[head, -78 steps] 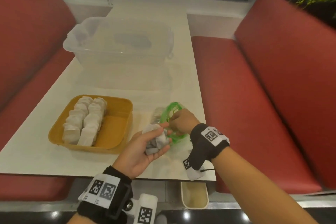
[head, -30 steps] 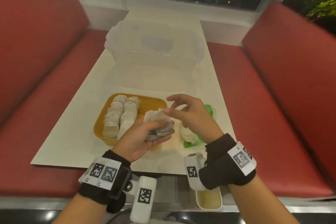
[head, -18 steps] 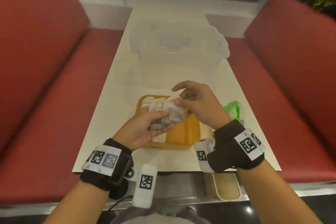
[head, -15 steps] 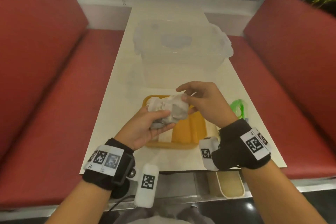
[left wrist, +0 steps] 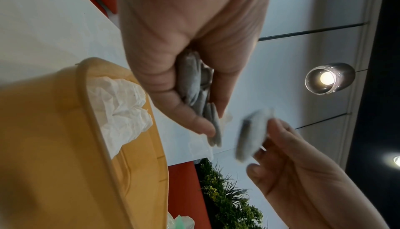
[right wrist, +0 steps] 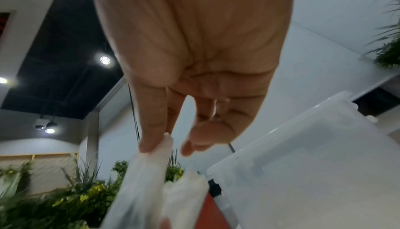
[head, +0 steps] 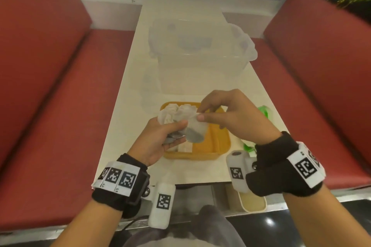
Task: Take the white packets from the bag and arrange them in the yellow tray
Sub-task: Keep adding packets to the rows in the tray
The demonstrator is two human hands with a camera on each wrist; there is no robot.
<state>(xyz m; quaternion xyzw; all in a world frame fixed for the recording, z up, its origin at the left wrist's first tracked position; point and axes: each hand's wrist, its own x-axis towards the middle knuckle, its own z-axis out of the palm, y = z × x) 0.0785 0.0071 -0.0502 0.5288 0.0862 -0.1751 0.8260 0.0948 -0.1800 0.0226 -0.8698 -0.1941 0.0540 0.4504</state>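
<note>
My left hand [head: 170, 132] grips a bundle of several white packets [head: 174, 113] just above the yellow tray [head: 219, 142]. Beside it, my right hand [head: 200, 115] pinches the top edge of a single packet [head: 195, 131] between thumb and forefinger; the packet hangs a little apart from the bundle. The left wrist view shows the bundle [left wrist: 198, 85] in my fingers, the single packet [left wrist: 251, 135] to its right, and more packets [left wrist: 121, 109] lying in the tray [left wrist: 65, 130]. The green bag [head: 265, 110] lies on the table right of the tray, partly hidden by my right hand.
A clear plastic box [head: 200, 56] stands on the white table [head: 128, 90] beyond the tray, also seen as the clear box [right wrist: 314, 164]. Red bench seats [head: 50, 86] flank the table on both sides. A cream bin [head: 251, 202] sits under the table's near edge.
Both hands moved from the green bag to above the tray. My right hand left the bag, reached the bundle and now pinches one packet, drawn slightly away from the rest.
</note>
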